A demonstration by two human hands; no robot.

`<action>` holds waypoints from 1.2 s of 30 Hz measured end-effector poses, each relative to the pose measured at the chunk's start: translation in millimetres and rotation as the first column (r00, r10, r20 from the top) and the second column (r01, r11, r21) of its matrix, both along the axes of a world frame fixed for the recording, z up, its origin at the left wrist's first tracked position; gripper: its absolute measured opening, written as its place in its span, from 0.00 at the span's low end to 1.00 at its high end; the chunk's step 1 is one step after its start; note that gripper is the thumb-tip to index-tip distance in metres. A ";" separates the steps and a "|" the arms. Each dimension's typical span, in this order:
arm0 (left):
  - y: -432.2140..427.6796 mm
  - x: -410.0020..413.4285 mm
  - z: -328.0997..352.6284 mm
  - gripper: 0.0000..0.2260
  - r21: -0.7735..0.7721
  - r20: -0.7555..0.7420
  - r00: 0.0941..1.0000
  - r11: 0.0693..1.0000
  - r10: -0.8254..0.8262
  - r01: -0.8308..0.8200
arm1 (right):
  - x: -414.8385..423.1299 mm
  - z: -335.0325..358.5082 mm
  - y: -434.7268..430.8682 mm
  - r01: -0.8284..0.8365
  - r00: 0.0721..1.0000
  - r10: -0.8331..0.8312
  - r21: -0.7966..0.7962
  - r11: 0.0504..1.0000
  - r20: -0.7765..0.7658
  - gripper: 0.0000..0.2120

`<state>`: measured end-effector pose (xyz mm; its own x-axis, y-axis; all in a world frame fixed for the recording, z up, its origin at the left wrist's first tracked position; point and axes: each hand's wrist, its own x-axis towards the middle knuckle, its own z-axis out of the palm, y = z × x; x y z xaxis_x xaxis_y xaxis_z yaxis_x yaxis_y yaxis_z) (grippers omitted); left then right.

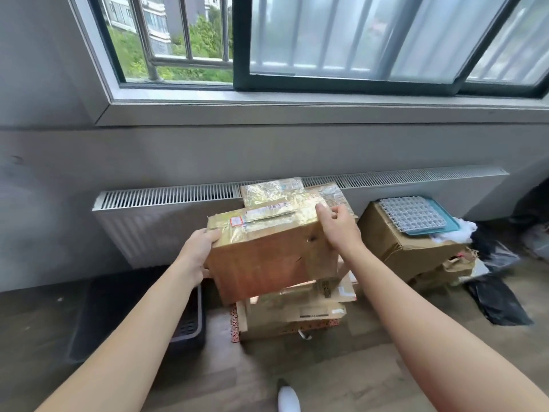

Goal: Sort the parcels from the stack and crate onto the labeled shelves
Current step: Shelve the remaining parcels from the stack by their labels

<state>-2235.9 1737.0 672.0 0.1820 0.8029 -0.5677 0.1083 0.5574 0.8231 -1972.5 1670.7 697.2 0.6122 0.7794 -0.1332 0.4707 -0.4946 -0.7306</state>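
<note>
A taped brown cardboard parcel (267, 251) with a white label on top is held tilted above a stack of parcels (292, 315) on the floor by the radiator. My left hand (197, 252) grips its left side, thumb on the top edge. My right hand (338, 226) grips its upper right corner. Behind it, another taped parcel (273, 188) leans against the radiator. A dark plastic crate (190, 322) sits on the floor at the left, partly hidden by my left forearm. No shelves are in view.
A white radiator (154, 221) runs along the wall under a window. To the right stand crushed cardboard boxes (407, 248) topped by a teal tray with a white grid (416, 215), and black plastic bags (499, 301). My shoe tip (288, 398) shows on the wooden floor.
</note>
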 end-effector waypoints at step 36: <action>-9.0 -36.5 37.6 0.26 0.254 -0.018 1.000 0.967 -0.017 0.021 | -33.7 45.0 29.0 -0.058 0.992 0.082 0.231 0.971 -0.098 0.18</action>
